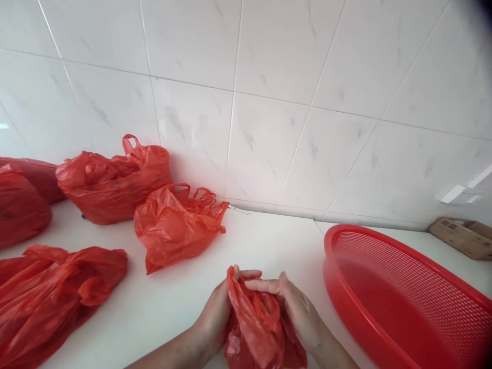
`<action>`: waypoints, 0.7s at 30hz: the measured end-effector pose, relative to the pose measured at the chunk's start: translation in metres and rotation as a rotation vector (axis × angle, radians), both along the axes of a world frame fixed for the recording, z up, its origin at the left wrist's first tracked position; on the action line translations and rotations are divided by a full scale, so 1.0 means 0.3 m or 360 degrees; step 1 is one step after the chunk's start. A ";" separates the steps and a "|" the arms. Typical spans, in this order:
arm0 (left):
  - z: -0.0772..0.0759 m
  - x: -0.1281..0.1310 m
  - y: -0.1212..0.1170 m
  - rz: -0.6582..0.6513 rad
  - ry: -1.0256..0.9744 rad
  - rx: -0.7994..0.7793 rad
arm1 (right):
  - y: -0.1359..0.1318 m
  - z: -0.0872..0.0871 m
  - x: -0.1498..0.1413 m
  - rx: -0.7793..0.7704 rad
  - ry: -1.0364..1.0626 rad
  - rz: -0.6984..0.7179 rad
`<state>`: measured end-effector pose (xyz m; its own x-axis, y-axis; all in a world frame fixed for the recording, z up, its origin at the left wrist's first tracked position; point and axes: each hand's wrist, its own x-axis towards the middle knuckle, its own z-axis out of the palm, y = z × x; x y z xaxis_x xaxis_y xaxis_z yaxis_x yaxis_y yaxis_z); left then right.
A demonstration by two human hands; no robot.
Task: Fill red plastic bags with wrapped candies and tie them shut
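Observation:
Between my two hands is a crumpled red plastic bag [258, 328] at the bottom middle of the head view, near the table's front. My left hand [216, 313] curves round the bag's left side, its fingertips at the gathered top. From the right, my right hand [298, 310] presses on the bag, with fingers reaching across its top and the thumb raised. What the bag contains, if anything, is hidden. A large red mesh basket [348, 287] stands just right of my right hand.
Several red plastic bags lie to the left: a slack one [180, 225], a fuller one [119, 184] against the tiled wall [269, 138], and a long one [65, 292] in front. A cardboard box [459, 236] sits at the far right of the white table [265, 236].

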<state>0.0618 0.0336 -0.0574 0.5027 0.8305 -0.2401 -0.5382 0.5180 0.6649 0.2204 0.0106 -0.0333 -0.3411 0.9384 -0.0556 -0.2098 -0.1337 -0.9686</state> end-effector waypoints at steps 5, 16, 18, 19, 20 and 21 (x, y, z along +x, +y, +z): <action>0.024 -0.009 0.013 -0.0074 -0.0233 -0.0092 | 0.015 0.012 0.033 0.0186 -0.0264 0.0102; 0.024 0.005 -0.049 -0.0119 0.0363 0.1439 | 0.028 -0.002 -0.030 0.0117 -0.0557 -0.0699; 0.016 0.006 -0.048 -0.0066 0.0543 0.1684 | 0.022 0.011 -0.024 0.0160 -0.0576 -0.0654; 0.013 0.004 -0.046 -0.0036 0.0642 0.1760 | 0.020 0.017 -0.019 0.0189 -0.0611 -0.0621; 0.012 0.002 -0.044 -0.0011 0.0748 0.1819 | 0.019 0.021 -0.015 0.0205 -0.0634 -0.0596; 0.011 -0.001 -0.042 0.0012 0.0861 0.1872 | 0.019 0.025 -0.011 0.0211 -0.0643 -0.0581</action>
